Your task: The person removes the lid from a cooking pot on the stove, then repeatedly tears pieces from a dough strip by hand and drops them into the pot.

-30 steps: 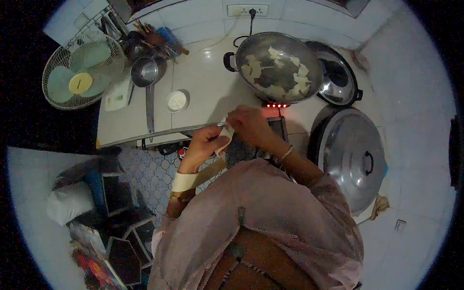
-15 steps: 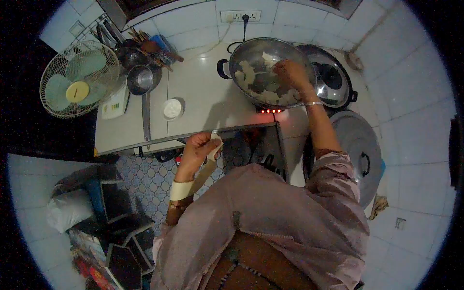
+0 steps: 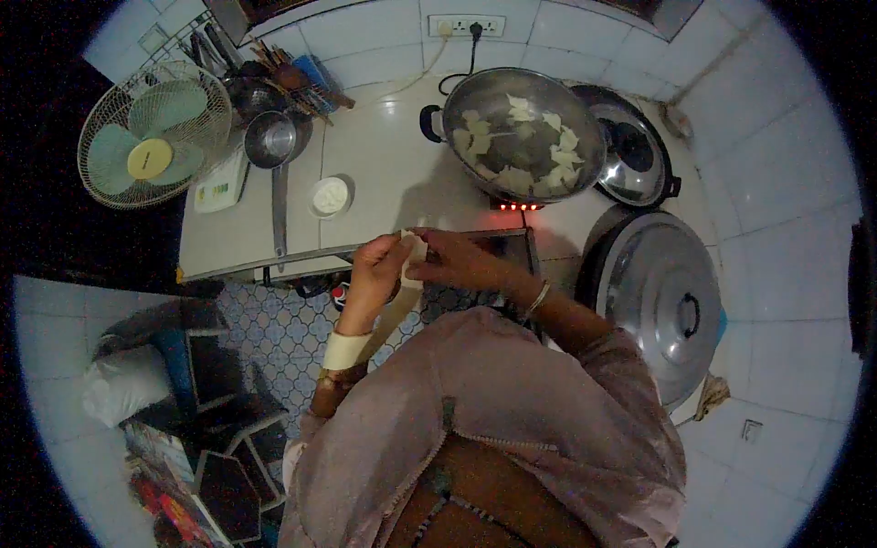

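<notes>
My left hand (image 3: 376, 272) grips a long pale dough strip (image 3: 413, 271), which hangs down and wraps around the left wrist. My right hand (image 3: 449, 259) pinches the same strip near its upper end, close beside the left fingers at the counter's front edge. Beyond them stands a two-handled wok (image 3: 519, 187) holding liquid and several pale dough pieces (image 3: 563, 146). Red lights glow on the cooker (image 3: 517, 207) under it.
On the counter (image 3: 365, 155) are a small bowl of white stuff (image 3: 329, 195), a long-handled ladle (image 3: 272, 142) and a scale (image 3: 220, 189). A fan (image 3: 151, 157) stands left. Two lids (image 3: 628, 151) (image 3: 653, 292) lie right.
My right hand was over the wok half a second ago and is now back at the strip beside my left hand. My left hand has stayed near the counter edge, holding the strip.
</notes>
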Tool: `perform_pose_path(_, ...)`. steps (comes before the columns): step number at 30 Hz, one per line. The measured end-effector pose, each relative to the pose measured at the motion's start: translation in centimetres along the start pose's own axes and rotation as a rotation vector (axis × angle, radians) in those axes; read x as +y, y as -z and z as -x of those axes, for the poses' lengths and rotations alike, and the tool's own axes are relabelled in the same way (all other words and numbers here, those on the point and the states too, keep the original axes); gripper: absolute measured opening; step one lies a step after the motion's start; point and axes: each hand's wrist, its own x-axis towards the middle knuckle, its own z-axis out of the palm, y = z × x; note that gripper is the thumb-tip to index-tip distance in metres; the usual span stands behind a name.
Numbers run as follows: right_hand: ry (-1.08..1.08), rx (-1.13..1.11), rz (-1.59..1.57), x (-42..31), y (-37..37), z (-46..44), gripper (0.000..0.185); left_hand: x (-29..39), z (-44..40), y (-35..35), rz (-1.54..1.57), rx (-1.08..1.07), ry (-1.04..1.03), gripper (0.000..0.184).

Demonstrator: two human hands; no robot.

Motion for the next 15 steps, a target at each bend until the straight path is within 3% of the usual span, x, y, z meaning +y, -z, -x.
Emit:
perform_pose_path(1,-0.170,-0.001,-0.115,-0.4,-0.6,-0.1,0.028,-0.3,0.1,0.2,-0.001,0.000,0.000,0.016)
perform_pose_path(2,-0.169,0.000,-0.116,-0.2,-0.9,-0.3,0.028,-0.4,0.2,0.3,0.027,0.036,0.034,0.016)
perform_pose_path(4,-0.006,0.240,-0.065,0.2,-1.4,-0.4,0.023,0.6,0.5,-0.2,0.055,0.071,0.068,0.016)
perform_pose_path(9,-0.036,0.278,-0.046,-0.4,-0.9,0.2,0.020,0.2,0.8,0.5,-0.300,-0.079,-0.050,0.011)
perform_pose_path(15,0.032,0.206,0.067,-0.9,0.1,0.4,0.017,1.3,1.2,0.1,-0.313,-0.124,-0.004,0.009)
